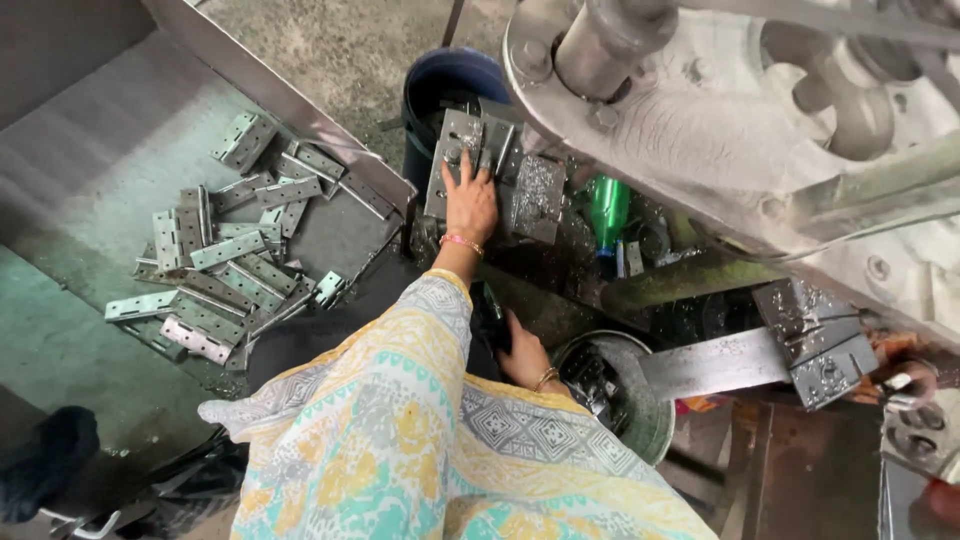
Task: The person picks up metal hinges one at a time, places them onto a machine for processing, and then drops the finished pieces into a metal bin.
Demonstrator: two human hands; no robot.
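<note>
Pressed flat, open left hand [470, 200] on hinge plate [462, 150]; right hand [522, 355] half hidden by sleeve, grip impossible to tell; green bottle [607, 212] just beside

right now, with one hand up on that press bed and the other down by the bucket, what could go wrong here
1. The left hand lies flat on a hinge plate right under the heavy press head; it could be caught if that comes down.
2. The right hand reaches beside the metal bucket out of the person's direct view; sharp edges could cut it.
3. The loose sleeve hangs near the machine and may snag.
</note>
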